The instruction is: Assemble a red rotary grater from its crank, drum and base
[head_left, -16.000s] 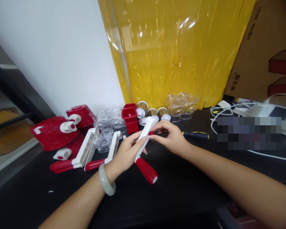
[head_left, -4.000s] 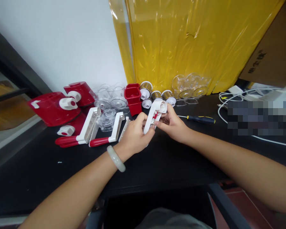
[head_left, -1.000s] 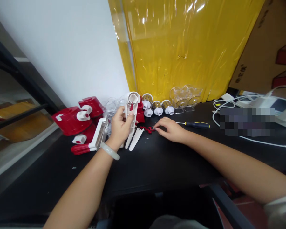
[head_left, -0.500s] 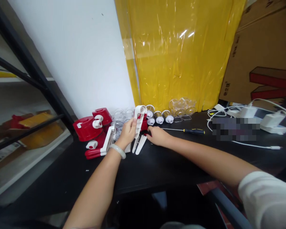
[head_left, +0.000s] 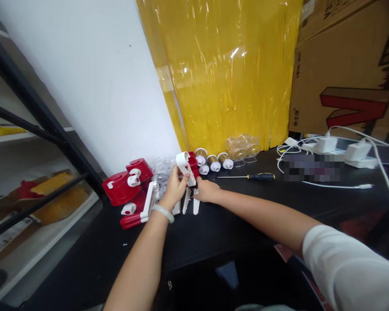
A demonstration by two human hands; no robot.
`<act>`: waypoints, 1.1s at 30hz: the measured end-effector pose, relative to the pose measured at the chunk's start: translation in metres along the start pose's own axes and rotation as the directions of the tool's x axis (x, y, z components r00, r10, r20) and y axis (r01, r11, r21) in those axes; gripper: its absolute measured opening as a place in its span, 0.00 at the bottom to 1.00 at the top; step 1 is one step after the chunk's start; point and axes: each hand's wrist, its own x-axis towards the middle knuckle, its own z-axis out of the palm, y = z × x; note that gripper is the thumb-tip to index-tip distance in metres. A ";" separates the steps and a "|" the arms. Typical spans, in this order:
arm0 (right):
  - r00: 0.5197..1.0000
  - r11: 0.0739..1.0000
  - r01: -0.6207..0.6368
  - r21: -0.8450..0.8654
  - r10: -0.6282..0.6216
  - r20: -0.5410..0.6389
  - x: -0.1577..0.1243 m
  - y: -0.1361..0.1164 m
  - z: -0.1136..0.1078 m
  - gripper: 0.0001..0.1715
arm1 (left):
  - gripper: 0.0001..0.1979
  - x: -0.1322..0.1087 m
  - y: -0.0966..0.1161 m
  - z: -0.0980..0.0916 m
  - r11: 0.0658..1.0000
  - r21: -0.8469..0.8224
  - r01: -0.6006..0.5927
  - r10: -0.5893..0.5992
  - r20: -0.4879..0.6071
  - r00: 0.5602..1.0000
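My left hand [head_left: 174, 189], a pale bangle on its wrist, grips a white plastic piece [head_left: 183, 161] with a rounded upper end and holes along it. A red plastic part [head_left: 193, 164] stands directly behind and to the right of this piece. My right hand [head_left: 208, 190] is closed at the lower end of the red part, its fingertips partly hidden. Below the hands, two narrow white strips [head_left: 196, 206] point toward me on the black table [head_left: 214, 233]. How these pieces join cannot be made out.
Red housings [head_left: 120, 188] and a white-and-red handle [head_left: 148, 201] lie left. Metallic drums with white ends [head_left: 214, 163] stand behind, beside clear plastic parts [head_left: 243, 147]. A screwdriver [head_left: 261, 176] lies right, before chargers [head_left: 326, 144] and white cables. A black rack [head_left: 52, 131] borders the left.
The white piece has tilted, its upper end leaning left, and more of the red part shows. My right hand has moved closer in beneath it. The camera view has shifted slightly.
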 end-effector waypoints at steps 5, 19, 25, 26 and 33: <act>0.999 0.994 0.004 0.112 0.000 -0.034 0.007 0.013 0.002 0.34 | 0.19 -0.003 0.001 -0.001 0.989 0.146 -0.018 0.015 0.027 1.000; 0.878 0.829 0.439 0.346 -0.313 -0.363 0.000 0.059 -0.049 0.07 | 0.26 -0.011 0.014 0.014 0.993 0.114 -0.033 0.048 -0.132 0.990; 0.820 0.797 0.527 0.296 -0.386 -0.422 -0.025 0.093 -0.049 0.10 | 0.18 -0.023 0.033 0.033 0.999 -0.002 0.033 -0.033 -0.044 0.998; 0.822 0.810 0.520 0.271 -0.389 -0.416 -0.030 0.096 -0.049 0.11 | 0.16 -0.024 0.036 0.035 0.999 0.000 0.039 -0.039 -0.032 0.999; 0.636 0.581 0.759 0.293 -0.568 -0.522 -0.055 0.094 -0.057 0.33 | 0.15 -0.026 0.054 0.044 1.000 0.014 -0.021 0.021 0.058 0.998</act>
